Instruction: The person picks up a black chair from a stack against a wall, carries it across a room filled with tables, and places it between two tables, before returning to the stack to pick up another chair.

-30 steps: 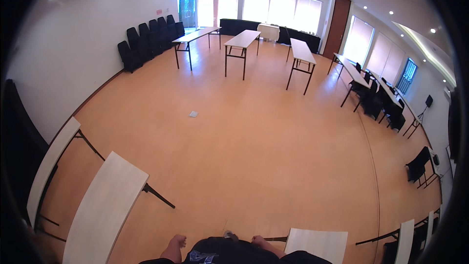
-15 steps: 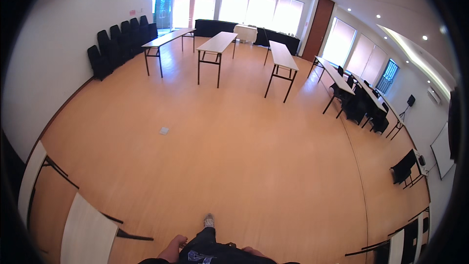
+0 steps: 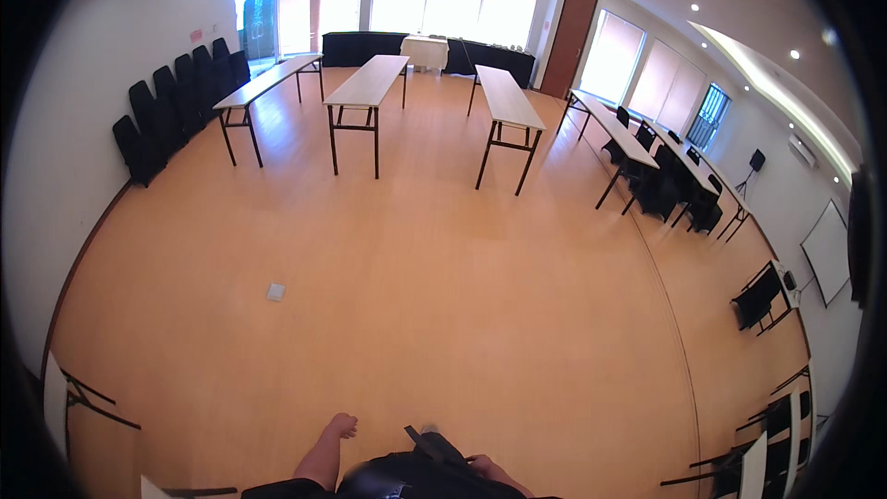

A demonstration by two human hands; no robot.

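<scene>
My left hand [image 3: 345,425] swings out in front of my body over the wooden floor, its fingers loosely curled in. Nothing shows in it, and it touches nothing. Close against my dark clothing is my right hand [image 3: 481,465], small in view, with its fingers mostly hidden. Between the hands a dark strap-like strip [image 3: 421,442] sticks up from my front. The tip of a light shoe [image 3: 430,428] shows just beyond it.
Ahead stand several long folding tables [image 3: 368,83]. Stacked black chairs [image 3: 139,148] line the left wall. A small pale square plate [image 3: 276,292] is on the floor. Tables with chairs [image 3: 658,187] stand at right; another table edge [image 3: 152,488] shows at lower left.
I have moved forward, and the lower-left tables have slid down and mostly out of view. My left hand has swung forward. The strap-like strip now shows at my front.
</scene>
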